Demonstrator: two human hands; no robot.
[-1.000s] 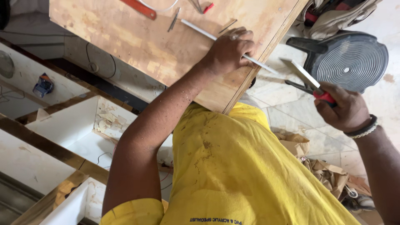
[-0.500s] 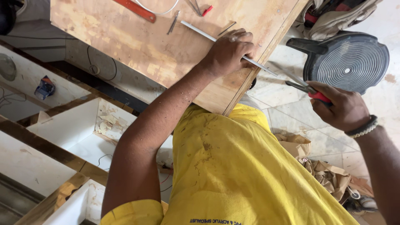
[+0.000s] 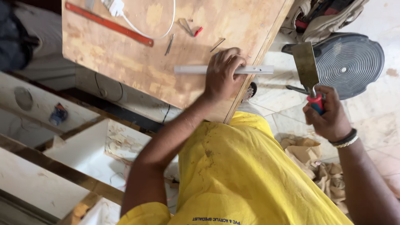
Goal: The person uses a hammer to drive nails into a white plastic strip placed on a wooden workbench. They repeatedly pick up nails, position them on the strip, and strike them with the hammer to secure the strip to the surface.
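Head view: long white plastic strip (image 3: 196, 69) now lies level across the worn plywood board (image 3: 125, 54), end past the edge. Left hand (image 3: 222, 75) presses down on it, fingers curled over. Right hand (image 3: 327, 114), clenched on the red-handled flat-bladed scraper (image 3: 307, 66), has lifted the blade upright, apart from the strip.

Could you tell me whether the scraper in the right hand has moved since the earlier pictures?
Yes. The scraper, gripped by the right hand, has swung its blade away from the plywood board edge and now stands upright over the round grey disc.
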